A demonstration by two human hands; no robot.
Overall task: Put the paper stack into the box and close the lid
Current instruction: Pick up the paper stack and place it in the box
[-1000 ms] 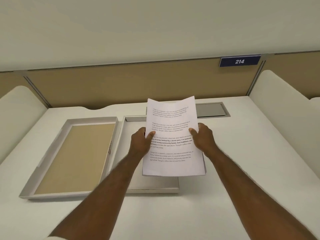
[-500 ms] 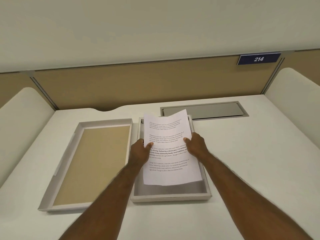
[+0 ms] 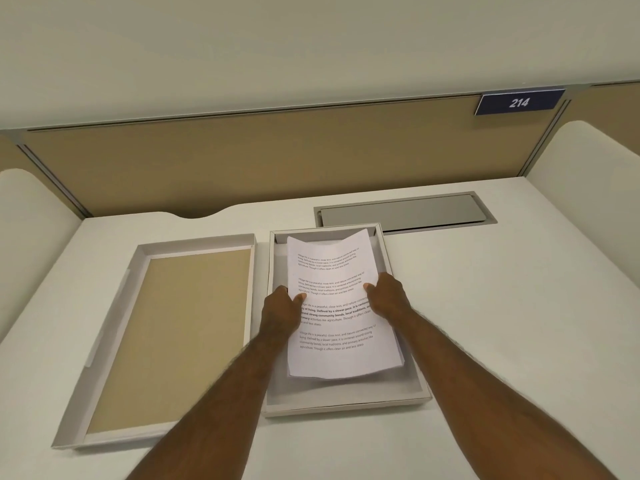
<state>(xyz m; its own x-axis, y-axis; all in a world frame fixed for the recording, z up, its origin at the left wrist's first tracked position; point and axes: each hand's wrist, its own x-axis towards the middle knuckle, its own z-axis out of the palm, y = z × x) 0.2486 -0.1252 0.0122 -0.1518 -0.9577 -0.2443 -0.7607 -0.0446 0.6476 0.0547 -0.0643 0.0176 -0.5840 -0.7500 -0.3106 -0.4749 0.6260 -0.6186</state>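
White printed paper stack (image 3: 334, 306) held over open shallow white cardboard box (image 3: 410, 398), long axis running away from person, far end sagging down inside box. Left hand (image 3: 280, 315) clamped on left edge, right hand (image 3: 388, 296) on right edge. Tan-lined box lid (image 3: 166, 337) lying inside-up just left of box on white desk (image 3: 519, 306).

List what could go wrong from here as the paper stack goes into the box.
1. The paper stack sits skewed over the box, its far end curled up against the far wall; lowered like this, that end may crease.
2. The left hand and right hand pinch only the side edges, so the sagging near end may fan out.
3. The lid lies upturned beside the box; it needs flipping and may snag raised sheets.
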